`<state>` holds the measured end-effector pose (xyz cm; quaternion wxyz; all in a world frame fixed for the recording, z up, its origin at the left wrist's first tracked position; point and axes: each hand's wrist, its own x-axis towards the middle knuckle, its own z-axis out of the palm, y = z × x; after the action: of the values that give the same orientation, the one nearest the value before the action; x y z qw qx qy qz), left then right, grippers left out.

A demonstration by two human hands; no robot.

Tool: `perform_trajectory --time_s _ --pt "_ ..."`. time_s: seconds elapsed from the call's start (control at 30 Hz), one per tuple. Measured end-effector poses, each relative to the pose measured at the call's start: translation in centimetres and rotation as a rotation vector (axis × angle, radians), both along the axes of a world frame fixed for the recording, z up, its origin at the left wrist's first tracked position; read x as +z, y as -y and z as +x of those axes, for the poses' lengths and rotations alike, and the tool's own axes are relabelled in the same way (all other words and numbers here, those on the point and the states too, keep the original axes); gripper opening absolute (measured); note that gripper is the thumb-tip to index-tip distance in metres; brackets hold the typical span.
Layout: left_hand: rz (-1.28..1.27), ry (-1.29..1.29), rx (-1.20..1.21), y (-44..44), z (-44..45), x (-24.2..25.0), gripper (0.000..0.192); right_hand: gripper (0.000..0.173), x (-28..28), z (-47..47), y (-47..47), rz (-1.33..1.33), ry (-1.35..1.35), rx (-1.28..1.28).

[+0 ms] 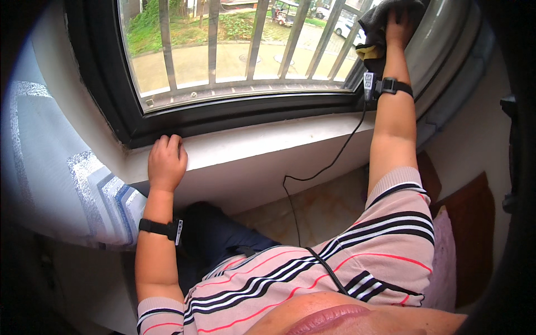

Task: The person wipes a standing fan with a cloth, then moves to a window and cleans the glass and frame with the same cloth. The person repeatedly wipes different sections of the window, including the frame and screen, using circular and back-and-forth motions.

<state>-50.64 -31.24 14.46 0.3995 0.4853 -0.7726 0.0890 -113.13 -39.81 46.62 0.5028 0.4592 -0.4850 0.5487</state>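
My right hand (399, 28) is stretched up to the top right, pressing a dark grey cloth (372, 23) with a yellow patch against the right side of the window. The fingers lie spread over the cloth, partly cut off by the picture's top. My left hand (168, 162) rests on the white window sill (251, 144) near its left end, fingertips by the lower black window frame (243, 111). Nothing shows in that hand. Behind the glass pane (188, 67) stand metal bars (253, 39).
A black cable (324, 167) hangs from the sensor (368, 86) strapped at my right wrist. At the left hangs a patterned blue-grey curtain (83, 176). Below the sill is a tiled floor (301, 209). A brown wooden piece (475, 234) stands at the right.
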Motion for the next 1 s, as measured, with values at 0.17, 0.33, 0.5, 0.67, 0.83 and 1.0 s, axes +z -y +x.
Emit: perform_trajectory --time_s 0.17,0.33,0.5,0.67,0.83,1.0 --pt "-0.047 0.004 -0.01 0.3 0.0 -0.3 0.007 0.059 -7.2 4.5 -1.1 -0.088 0.113 -0.032" --pt "-0.064 0.004 -0.005 0.4 0.0 -0.5 0.006 0.061 -12.9 7.0 -0.7 -0.124 0.229 -0.014" --pt "-0.085 -0.001 -0.008 0.5 0.0 -0.7 0.006 0.059 -18.6 10.9 -0.6 -0.07 0.453 0.033" --pt "-0.082 0.003 0.002 0.8 0.0 -1.1 0.006 0.073 -22.5 17.5 -0.6 -0.102 0.341 0.015" --pt "-0.053 0.011 0.028 0.7 -0.1 -1.0 0.006 0.084 -23.1 27.3 -1.5 0.007 0.374 0.16" --pt "-0.038 0.024 0.047 0.5 0.0 -0.7 0.006 0.083 -23.1 35.4 -2.7 0.107 0.18 0.214"
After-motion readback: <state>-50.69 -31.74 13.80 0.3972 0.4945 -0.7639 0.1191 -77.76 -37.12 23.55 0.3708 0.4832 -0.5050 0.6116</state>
